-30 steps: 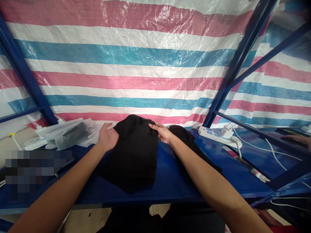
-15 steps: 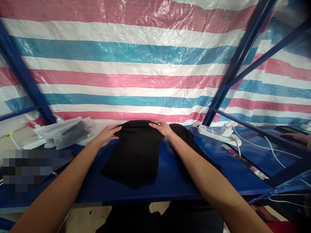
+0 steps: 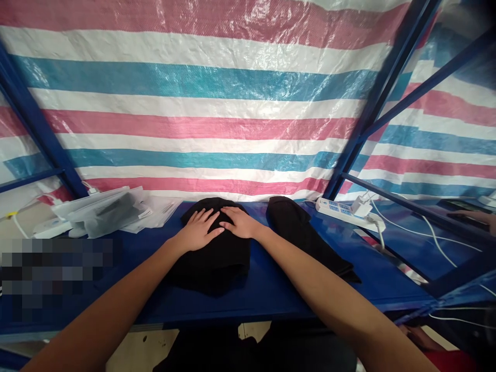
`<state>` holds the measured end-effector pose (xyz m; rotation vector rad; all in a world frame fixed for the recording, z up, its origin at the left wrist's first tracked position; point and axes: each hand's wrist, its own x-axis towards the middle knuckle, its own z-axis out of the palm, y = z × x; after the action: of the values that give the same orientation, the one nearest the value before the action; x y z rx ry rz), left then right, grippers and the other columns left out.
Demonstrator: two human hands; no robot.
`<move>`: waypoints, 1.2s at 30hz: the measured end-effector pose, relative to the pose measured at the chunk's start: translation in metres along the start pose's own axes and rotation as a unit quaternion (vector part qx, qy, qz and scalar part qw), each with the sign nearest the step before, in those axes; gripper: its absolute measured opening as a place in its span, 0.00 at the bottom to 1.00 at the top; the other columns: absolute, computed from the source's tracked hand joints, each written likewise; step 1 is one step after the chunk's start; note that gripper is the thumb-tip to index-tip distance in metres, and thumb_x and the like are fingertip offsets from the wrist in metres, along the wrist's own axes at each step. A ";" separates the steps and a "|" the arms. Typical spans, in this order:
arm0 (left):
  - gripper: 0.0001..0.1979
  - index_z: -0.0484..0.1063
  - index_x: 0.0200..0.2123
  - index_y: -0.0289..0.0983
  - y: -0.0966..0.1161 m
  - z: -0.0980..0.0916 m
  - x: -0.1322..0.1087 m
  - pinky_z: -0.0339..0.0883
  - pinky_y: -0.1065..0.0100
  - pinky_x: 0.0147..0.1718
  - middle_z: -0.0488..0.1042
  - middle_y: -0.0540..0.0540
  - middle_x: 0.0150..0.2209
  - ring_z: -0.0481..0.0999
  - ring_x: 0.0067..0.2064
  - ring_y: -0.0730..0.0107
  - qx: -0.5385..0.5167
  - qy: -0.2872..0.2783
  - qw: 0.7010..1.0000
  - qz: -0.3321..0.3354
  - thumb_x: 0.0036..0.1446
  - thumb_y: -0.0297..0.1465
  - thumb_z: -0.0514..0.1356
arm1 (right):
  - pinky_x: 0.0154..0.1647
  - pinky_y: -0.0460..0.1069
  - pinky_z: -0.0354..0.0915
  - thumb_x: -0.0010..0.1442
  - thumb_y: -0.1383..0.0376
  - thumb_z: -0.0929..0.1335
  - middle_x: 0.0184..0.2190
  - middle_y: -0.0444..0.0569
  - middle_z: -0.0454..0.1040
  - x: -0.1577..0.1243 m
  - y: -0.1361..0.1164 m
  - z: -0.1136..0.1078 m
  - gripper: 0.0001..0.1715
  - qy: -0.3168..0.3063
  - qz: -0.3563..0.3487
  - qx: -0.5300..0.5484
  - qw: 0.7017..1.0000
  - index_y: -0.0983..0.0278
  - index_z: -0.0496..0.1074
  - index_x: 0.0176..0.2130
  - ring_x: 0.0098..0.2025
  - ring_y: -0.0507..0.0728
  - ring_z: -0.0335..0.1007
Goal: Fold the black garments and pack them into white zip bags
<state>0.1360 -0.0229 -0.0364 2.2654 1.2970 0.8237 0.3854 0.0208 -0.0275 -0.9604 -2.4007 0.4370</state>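
A black piece of cloth (image 3: 225, 261) lies bunched and folded on the blue tabletop (image 3: 271, 299) in front of me; what garment it is, I cannot tell. My left hand (image 3: 199, 231) rests flat on its upper part, fingers spread. Beside it, my right hand (image 3: 238, 222) also presses on the cloth, fingers stretched out and the thumb close to the left thumb. Neither hand grips the fabric. To the right, a second black cloth (image 3: 296, 227), long and folded, lies apart from the first, partly behind my right forearm.
At the left lie a clear plastic packet (image 3: 112, 209) and white papers (image 3: 158, 212). A white power strip (image 3: 344, 214) with plugs and cables stands at the right. Blue metal posts (image 3: 360, 119) frame the table before a striped tarp (image 3: 217, 124). Another person's hand (image 3: 475, 216) shows at far right.
Both hands have let go of the cloth's far edge and now lie flat on it, closer together. The cloth's far end has come down and is bunched lower on the table.
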 end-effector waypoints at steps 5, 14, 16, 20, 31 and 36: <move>0.47 0.74 0.69 0.40 -0.026 -0.012 0.002 0.31 0.41 0.77 0.59 0.34 0.77 0.46 0.81 0.34 -0.012 0.019 0.998 -0.053 0.53 0.60 0.72 | 0.82 0.65 0.37 0.75 0.36 0.59 0.80 0.62 0.51 0.004 0.001 0.006 0.52 -0.087 0.070 -0.066 0.992 0.66 0.55 0.80 0.82 0.71 0.44; 0.37 0.81 0.62 0.48 -0.044 -0.049 -0.002 0.34 0.46 0.78 0.67 0.42 0.75 0.52 0.80 0.39 -0.122 -0.037 0.991 -0.042 0.49 0.48 0.79 | 0.83 0.64 0.33 0.59 0.26 0.69 0.81 0.56 0.49 0.000 0.007 -0.008 0.67 -0.102 0.076 -0.029 0.991 0.59 0.57 0.80 0.83 0.73 0.38; 0.34 0.82 0.61 0.47 -0.037 -0.053 -0.003 0.40 0.43 0.78 0.69 0.40 0.73 0.57 0.78 0.35 -0.089 -0.034 0.995 -0.026 0.51 0.47 0.78 | 0.83 0.64 0.36 0.59 0.27 0.70 0.80 0.58 0.54 0.001 0.009 -0.008 0.65 -0.085 0.058 -0.024 0.994 0.61 0.61 0.78 0.82 0.74 0.43; 0.20 0.84 0.57 0.47 0.025 -0.046 -0.010 0.55 0.45 0.73 0.79 0.40 0.63 0.71 0.69 0.39 -0.052 0.003 0.993 0.106 0.64 0.45 0.69 | 0.77 0.62 0.55 0.69 0.37 0.69 0.71 0.61 0.71 0.006 0.014 -0.009 0.45 0.011 0.023 -0.009 1.000 0.63 0.72 0.71 0.74 0.71 0.64; 0.17 0.81 0.55 0.44 0.137 0.039 -0.064 0.74 0.53 0.41 0.76 0.35 0.44 0.78 0.43 0.50 0.169 -0.026 0.978 0.116 0.70 0.33 0.56 | 0.60 0.62 0.71 0.53 0.58 0.83 0.40 0.54 0.82 0.007 0.045 -0.029 0.30 0.130 0.306 0.114 0.936 0.62 0.77 0.52 0.54 0.71 0.80; 0.19 0.79 0.60 0.50 0.130 0.014 -0.064 0.76 0.53 0.44 0.80 0.39 0.52 0.82 0.46 0.49 -0.072 0.045 0.996 0.025 0.73 0.41 0.56 | 0.36 0.55 0.75 0.58 0.59 0.80 0.30 0.46 0.79 0.004 0.041 -0.048 0.26 0.133 0.301 0.183 0.926 0.61 0.74 0.52 0.30 0.61 0.78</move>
<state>0.2030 -0.1427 0.0125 2.1786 1.1824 1.0129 0.4324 0.0576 -0.0066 -1.4574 -1.6638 0.8751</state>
